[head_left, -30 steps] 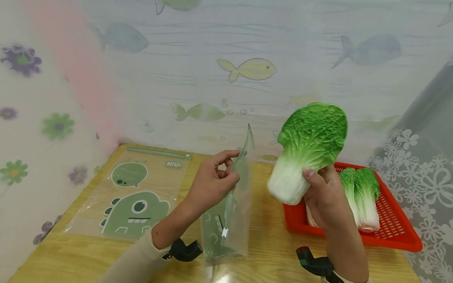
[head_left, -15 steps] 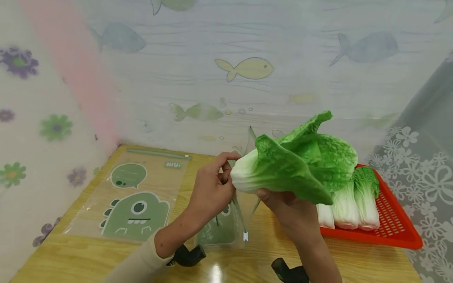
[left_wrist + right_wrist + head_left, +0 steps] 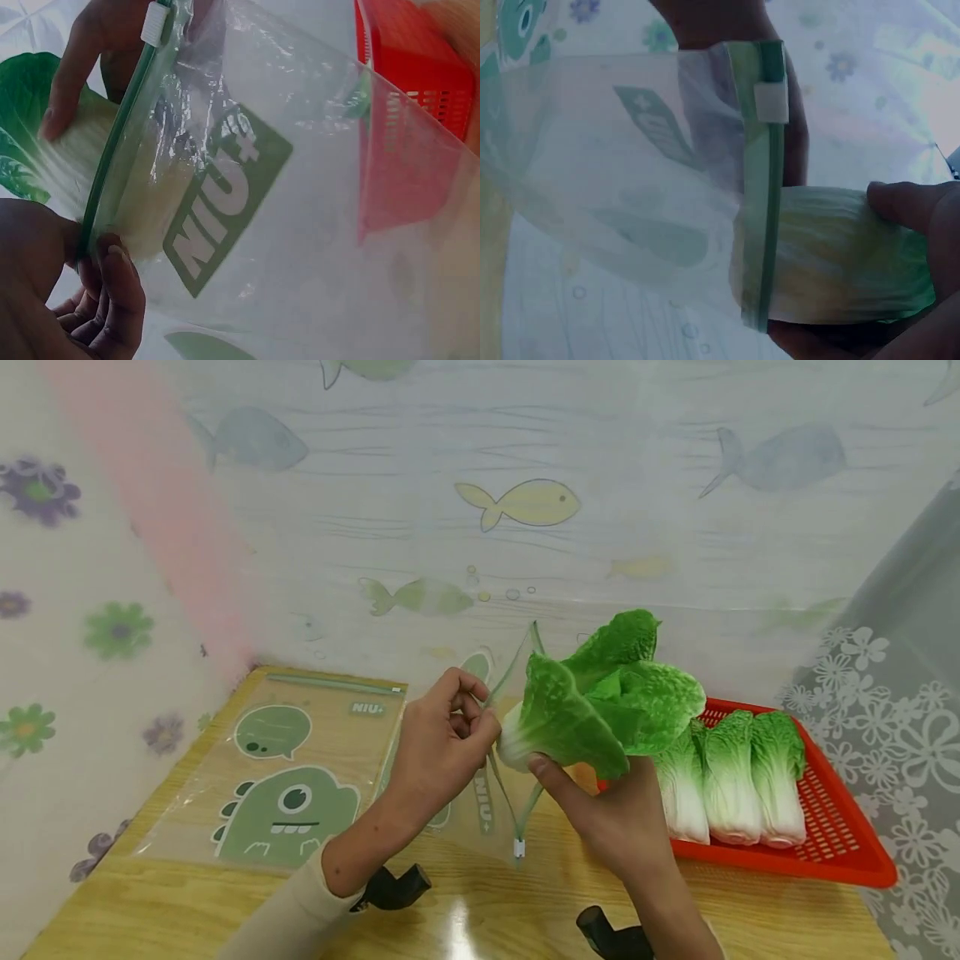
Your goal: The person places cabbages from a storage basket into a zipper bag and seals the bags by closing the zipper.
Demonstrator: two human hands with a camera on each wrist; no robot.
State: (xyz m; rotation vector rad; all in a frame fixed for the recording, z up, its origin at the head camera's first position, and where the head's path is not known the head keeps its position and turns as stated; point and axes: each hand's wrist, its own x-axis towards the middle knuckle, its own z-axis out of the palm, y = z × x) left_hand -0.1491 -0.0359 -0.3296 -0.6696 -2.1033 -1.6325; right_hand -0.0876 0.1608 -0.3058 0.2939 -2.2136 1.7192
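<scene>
My left hand [image 3: 442,743] pinches the green rim of a clear zip bag [image 3: 315,225] between thumb and fingers and holds its mouth apart. A white slider [image 3: 519,848] sits at the near end of that rim. My right hand [image 3: 622,827] grips a Chinese cabbage [image 3: 592,710], thumb on the pale base, green leaves fanning up and to the right. In the right wrist view the cabbage's white end [image 3: 817,255] passes just inside the bag's mouth. The left wrist view shows that end through the clear plastic, beside the printed label [image 3: 225,202].
A red basket [image 3: 847,827] with several more cabbages [image 3: 735,777] stands at the right on the wooden table [image 3: 420,935]. Another zip bag [image 3: 292,810] with a green dinosaur print lies flat at the left. A patterned curtain [image 3: 375,460] hangs close behind the table.
My right hand has brought the cabbage left from over the basket and turned its base toward the bag. The bag's mouth has spread wider; the base now enters it.
</scene>
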